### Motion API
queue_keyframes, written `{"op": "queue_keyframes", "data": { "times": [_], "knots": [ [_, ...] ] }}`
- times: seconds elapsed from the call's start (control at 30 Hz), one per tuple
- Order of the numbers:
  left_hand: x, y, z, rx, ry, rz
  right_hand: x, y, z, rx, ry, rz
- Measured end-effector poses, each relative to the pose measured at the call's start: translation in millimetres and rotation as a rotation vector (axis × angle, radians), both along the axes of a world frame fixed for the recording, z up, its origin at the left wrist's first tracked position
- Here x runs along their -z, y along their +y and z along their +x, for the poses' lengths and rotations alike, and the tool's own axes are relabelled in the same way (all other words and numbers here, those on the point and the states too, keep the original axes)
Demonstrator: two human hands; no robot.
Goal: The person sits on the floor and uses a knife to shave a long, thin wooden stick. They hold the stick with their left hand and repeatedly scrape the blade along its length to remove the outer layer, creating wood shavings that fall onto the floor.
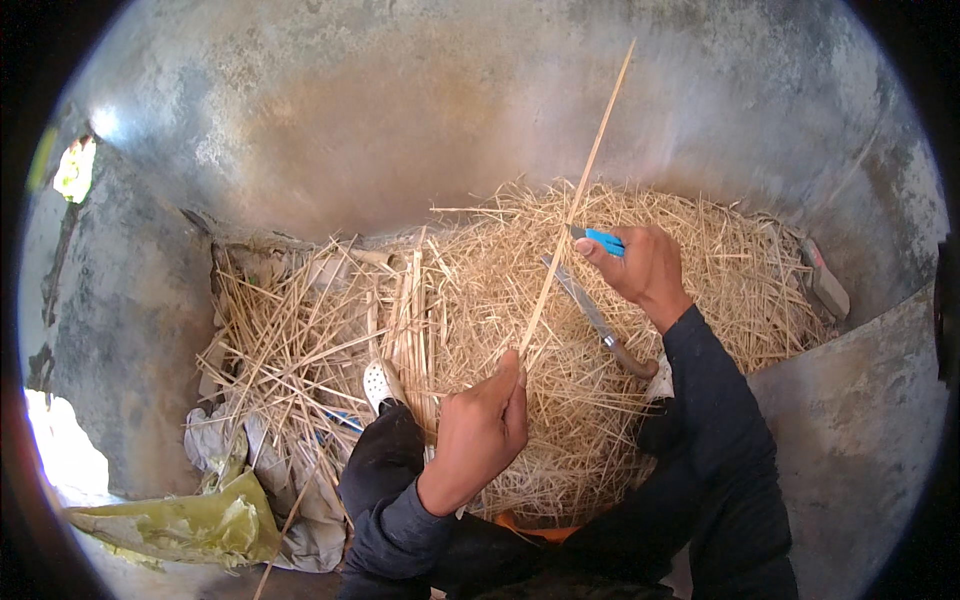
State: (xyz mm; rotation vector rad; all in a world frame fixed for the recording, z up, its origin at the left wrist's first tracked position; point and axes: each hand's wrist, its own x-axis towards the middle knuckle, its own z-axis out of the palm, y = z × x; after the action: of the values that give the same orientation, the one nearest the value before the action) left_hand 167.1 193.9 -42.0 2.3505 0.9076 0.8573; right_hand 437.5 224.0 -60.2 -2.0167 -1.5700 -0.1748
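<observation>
My left hand (480,425) pinches the lower end of a long, thin split strip (546,291), pale like bamboo or wood. The strip slants up and to the right, its far tip in front of the wall. My right hand (643,268) is closed round a blue-handled utility knife (604,241), whose dark blade end meets the strip partway along. Below the right hand, a long knife (592,312) with a curved wooden handle lies on the pile of shavings (700,270).
Split sticks (290,330) lie in a tangle on the left. A yellow-green sack (200,525) is crumpled at the lower left beside grey cloth (315,525). A grey wall (400,110) curves behind the pile. A white perforated shoe (380,384) stands among the sticks.
</observation>
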Motion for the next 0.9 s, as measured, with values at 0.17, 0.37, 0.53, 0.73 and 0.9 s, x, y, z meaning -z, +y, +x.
{"op": "queue_keyframes", "data": {
  "times": [0.17, 0.37, 0.53, 0.73, 0.9],
  "knots": [
    [1, -9, -11, 0.067, 0.01, -0.061, -6, 1, 29, 0.125, 0.002, -0.012],
    [-2, -14, -23, 0.089, 0.03, -0.072, -11, -1, 31, 0.116, -0.094, -0.023],
    [8, -21, -37, 0.184, 0.074, -0.061, -6, 4, 63, 0.328, -0.016, -0.037],
    [5, -22, -48, 0.185, 0.068, -0.152, -11, -4, 75, 0.385, -0.069, -0.05],
    [10, -38, -71, 0.217, 0.154, -0.216, -1, -12, 112, 0.54, 0.035, -0.077]
  ]
}}
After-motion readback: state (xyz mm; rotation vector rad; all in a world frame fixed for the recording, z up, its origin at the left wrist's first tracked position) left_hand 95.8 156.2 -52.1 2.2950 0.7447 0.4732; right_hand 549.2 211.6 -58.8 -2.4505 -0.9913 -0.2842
